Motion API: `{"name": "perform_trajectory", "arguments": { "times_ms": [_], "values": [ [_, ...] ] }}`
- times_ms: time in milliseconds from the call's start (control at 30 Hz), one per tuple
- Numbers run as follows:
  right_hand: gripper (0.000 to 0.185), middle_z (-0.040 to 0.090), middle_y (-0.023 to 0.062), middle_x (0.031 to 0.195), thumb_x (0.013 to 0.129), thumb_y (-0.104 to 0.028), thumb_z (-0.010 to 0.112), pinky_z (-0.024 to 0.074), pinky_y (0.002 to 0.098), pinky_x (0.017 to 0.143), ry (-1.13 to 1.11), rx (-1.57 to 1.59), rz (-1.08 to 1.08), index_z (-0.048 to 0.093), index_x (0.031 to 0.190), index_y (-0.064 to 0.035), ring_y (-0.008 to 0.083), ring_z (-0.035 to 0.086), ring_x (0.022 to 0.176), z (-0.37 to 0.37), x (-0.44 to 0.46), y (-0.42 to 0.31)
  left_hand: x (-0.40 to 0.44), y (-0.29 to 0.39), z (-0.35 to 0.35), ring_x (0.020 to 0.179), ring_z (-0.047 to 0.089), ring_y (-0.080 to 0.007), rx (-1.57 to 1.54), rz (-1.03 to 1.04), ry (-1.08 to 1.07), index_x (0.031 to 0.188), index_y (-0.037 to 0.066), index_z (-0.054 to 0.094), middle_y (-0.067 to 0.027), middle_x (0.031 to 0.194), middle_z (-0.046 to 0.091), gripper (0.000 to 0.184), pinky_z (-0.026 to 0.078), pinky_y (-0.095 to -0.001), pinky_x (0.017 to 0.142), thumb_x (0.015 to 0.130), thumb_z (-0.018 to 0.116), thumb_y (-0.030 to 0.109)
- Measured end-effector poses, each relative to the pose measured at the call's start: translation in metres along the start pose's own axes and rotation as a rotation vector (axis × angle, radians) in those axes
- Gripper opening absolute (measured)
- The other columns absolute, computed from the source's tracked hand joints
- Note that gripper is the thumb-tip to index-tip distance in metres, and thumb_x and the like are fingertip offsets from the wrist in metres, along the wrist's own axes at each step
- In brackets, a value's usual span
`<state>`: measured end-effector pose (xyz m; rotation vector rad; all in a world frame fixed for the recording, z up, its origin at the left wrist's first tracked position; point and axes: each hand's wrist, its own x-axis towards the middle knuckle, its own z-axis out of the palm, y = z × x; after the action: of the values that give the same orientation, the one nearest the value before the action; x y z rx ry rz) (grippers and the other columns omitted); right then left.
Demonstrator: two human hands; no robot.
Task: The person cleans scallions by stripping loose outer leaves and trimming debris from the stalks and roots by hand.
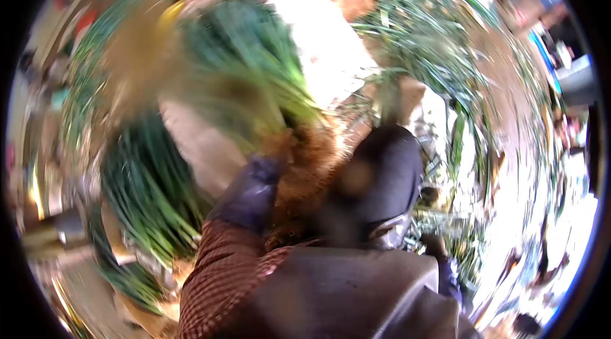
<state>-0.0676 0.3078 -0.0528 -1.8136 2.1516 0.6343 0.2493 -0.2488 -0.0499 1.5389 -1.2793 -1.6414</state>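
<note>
My left hand (275, 144), blurred, reaches forward from a purple cuff and a red checked sleeve. It is closed on the lower stalks of some green onions (254, 116), near their roots. Just beyond lies a large pile of green onions (245, 40), leaves pointing away and tangled brown roots (312, 154) toward me. Low on the right, beside my dark-clad knee (382, 173), my right hand (435, 247) shows only in part; its fingers are too dark and smeared to read.
More bundled green onions (149, 186) lie to my left, with another bunch (133, 285) below. Loose green leaves (426, 33) are heaped at the upper right. A bright white sheet (321, 33) lies beside the pile. The right side is glaring and blurred.
</note>
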Motion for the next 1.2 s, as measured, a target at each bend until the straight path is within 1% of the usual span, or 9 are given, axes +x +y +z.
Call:
{"name": "perform_trajectory", "arguments": {
  "times_ms": [33,133,200,267,367,400,633,967,1200],
  "values": [
    [0.012,0.064,0.0032,0.076,0.074,-0.008,0.053,0.0479,0.0326,0.053,0.283,0.297,0.033,0.062,0.077,-0.0158,0.0208,0.063,0.067,-0.007,-0.003,-0.004,0.006,-0.02,-0.003,0.061,0.059,-0.0204,-0.13,0.11,-0.067,0.106,-0.002,0.047,-0.0121,0.073,0.06,0.034,0.05,-0.0318,0.05,0.083,0.062,0.02],
    [0.009,0.06,0.0094,0.066,0.077,-0.01,0.052,0.0465,0.0384,0.047,0.128,0.126,0.31,0.06,0.079,-0.0127,0.0258,0.062,0.059,-0.002,-0.004,-0.007,0.04,-0.057,-0.028,0.059,0.058,-0.0151,-0.315,0.244,-0.156,0.093,0.003,0.062,-0.0076,0.074,0.062,0.017,0.049,-0.0278,0.05,0.082,0.063,0.016],
    [0.008,0.057,0.0126,0.065,0.078,-0.011,0.051,0.0482,0.0413,0.052,0.214,0.192,0.22,0.058,0.083,-0.0094,0.0309,0.06,0.061,0.002,-0.012,0.004,-0.013,0.015,-0.033,0.064,0.061,-0.0139,0.063,0.225,-0.131,0.091,-0.001,0.063,-0.0113,0.083,0.066,0.021,0.048,-0.026,0.052,0.082,0.065,0.017],
    [0.012,0.059,0.0167,0.073,0.08,-0.016,0.053,0.0486,0.0422,0.067,0.393,0.437,0.267,0.058,0.085,-0.0071,0.0332,0.06,0.08,-0.03,-0.015,0.005,-0.062,0.064,-0.031,0.078,0.061,-0.0167,-0.087,0.532,-0.704,0.109,-0.005,0.057,-0.0171,0.096,0.064,0.044,0.051,-0.0268,0.064,0.078,0.07,0.025],
    [0.026,0.063,0.0179,0.093,0.081,-0.027,0.054,0.0489,0.0407,0.076,0.218,0.679,0.654,0.062,0.094,-0.0059,0.034,0.06,0.091,0.018,-0.008,0.031,-0.032,0.064,-0.029,0.131,0.027,-0.0357,0.322,-0.037,0.461,0.143,0.01,0.013,-0.0209,0.147,0.013,0.087,0.028,-0.0434,0.106,0.079,0.068,0.033],
    [0.018,0.061,0.0166,0.1,0.08,-0.017,0.053,0.0504,0.039,0.073,0.351,0.29,0.313,0.063,0.092,-0.0066,0.0311,0.062,0.087,0.014,-0.009,0.042,-0.046,0.083,-0.018,0.132,0.024,-0.0349,0.308,0.107,0.433,0.143,0.01,0.016,-0.0193,0.147,0.014,0.083,0.027,-0.0422,0.107,0.08,0.067,0.027],
    [0.033,0.063,0.0159,0.102,0.08,-0.028,0.054,0.0479,0.0375,0.082,0.32,0.692,0.705,0.062,0.105,-0.0073,0.0315,0.06,0.093,0.014,0.06,0.105,-0.137,0.2,0.096,0.132,0.026,-0.0263,-0.102,0.882,-0.155,0.136,0.001,0.032,-0.0151,0.143,0.029,0.054,0.022,-0.0361,0.107,0.084,0.049,-0.001],
    [0.048,0.057,0.0183,0.115,0.076,-0.025,0.061,0.0433,0.0367,0.09,0.375,1.049,1.122,0.054,0.119,-0.0065,0.031,0.055,0.107,0.015,0.119,0.19,-0.221,0.14,0.319,0.13,0.028,-0.0267,0.067,0.28,-1.012,0.137,0.002,0.028,-0.0165,0.142,0.027,0.071,0.029,-0.0379,0.104,0.074,0.06,0.003],
    [0.057,0.048,0.0248,0.114,0.074,-0.031,0.062,0.0424,0.042,0.086,0.286,1.036,1.345,0.039,0.119,-0.0067,0.036,0.051,0.105,0.052,0.143,0.181,-0.048,0.022,0.453,0.132,0.025,-0.0324,0.895,0.195,-0.328,0.14,0.001,0.019,-0.0223,0.142,0.025,0.1,0.023,-0.0366,0.108,0.064,0.075,0.035]
  ]
}}
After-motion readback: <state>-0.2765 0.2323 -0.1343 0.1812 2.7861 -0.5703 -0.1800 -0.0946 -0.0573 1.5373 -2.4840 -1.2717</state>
